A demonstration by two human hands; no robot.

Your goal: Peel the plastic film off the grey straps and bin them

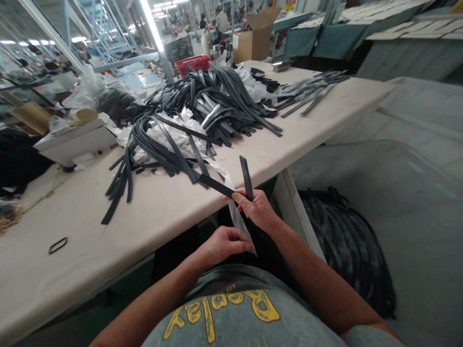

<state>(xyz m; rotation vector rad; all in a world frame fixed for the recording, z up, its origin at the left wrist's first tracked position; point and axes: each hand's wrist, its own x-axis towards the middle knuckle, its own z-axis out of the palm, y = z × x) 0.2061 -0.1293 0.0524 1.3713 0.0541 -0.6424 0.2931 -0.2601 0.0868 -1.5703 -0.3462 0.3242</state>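
Note:
My right hand [257,208] is closed on a dark strap [217,185], pinched between thumb and fingers near the table's front edge. One length of dark strap points left over the table, and another short end [245,172] stands up from the same hand. A whitish translucent strip [237,219] hangs beside the strap and runs down to my left hand [226,246]. The left thumb and fingers are closed on that strip, close to my body. Behind my hands, a large heap of dark straps [173,144] lies on the table, with white plastic wrapping [159,137] among them.
A dark oval ring [58,245] lies on the table [152,226] at the left. Farther back are a white box [77,144], a red basket [192,64] and a cardboard box [253,41]. A coiled dark bundle [347,250] sits in the pale bin [415,193] to my right.

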